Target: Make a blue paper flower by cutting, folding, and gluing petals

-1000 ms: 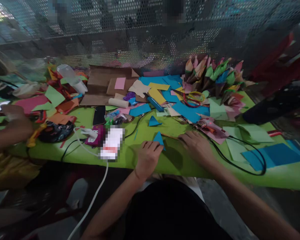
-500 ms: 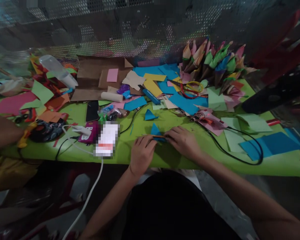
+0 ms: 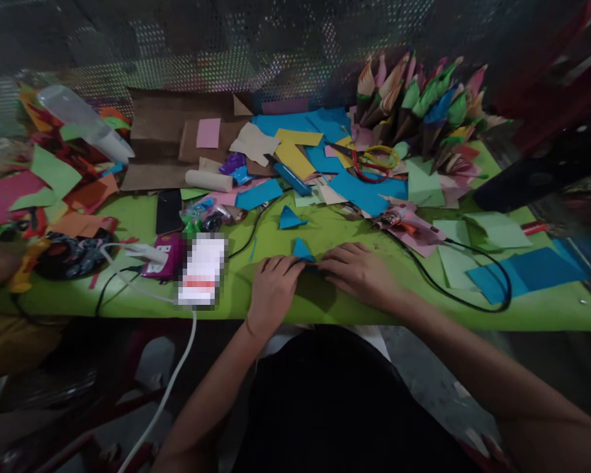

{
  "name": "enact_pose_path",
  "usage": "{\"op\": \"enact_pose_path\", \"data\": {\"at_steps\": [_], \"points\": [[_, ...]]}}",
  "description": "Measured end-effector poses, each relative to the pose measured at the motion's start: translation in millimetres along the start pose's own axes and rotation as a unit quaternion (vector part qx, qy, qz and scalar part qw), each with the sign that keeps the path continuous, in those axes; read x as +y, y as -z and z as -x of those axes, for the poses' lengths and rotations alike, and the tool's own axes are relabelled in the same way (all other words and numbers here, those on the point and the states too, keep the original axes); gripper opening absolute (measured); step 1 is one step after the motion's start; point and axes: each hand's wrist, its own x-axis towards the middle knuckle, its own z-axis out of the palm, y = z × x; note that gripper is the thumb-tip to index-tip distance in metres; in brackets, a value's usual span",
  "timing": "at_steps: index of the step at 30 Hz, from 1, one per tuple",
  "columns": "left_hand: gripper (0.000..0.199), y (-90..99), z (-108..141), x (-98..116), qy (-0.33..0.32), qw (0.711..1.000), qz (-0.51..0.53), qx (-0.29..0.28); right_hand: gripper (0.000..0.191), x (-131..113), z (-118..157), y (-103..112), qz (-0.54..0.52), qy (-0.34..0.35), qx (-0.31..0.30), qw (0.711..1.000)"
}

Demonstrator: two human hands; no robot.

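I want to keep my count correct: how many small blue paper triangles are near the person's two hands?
2: the loose triangle lies farther forward; the partly covered triangle is at the left hand and right hand. The hands could hide more.

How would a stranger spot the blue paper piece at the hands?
On the green table, find the left hand and right hand almost meeting. There, a blue paper triangle points away from the person. Unlike the loose blue piece beyond, it has fingers at its base.
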Motion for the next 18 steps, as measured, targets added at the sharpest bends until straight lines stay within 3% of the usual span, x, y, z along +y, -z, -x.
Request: {"op": "enact_pose_path", "data": {"at_steps": [10, 14, 18], "points": [[0.029, 5.0, -5, 10, -0.011, 0.997, -0.048, -0.064, 0.021, -3, 0, 1, 0.073, 0.054, 0.010, 0.996], [0.033, 7.3, -6, 17, 0.009, 0.994, -0.053, -0.091, 0.020, -3, 0, -4, 0.057, 0.023, 0.037, 0.997], [0.029, 0.8, -7, 20, 0.060, 0.995, -0.019, -0.074, 0.017, -4, -3, -8, 0.038, -0.032, 0.047, 0.998]]}}
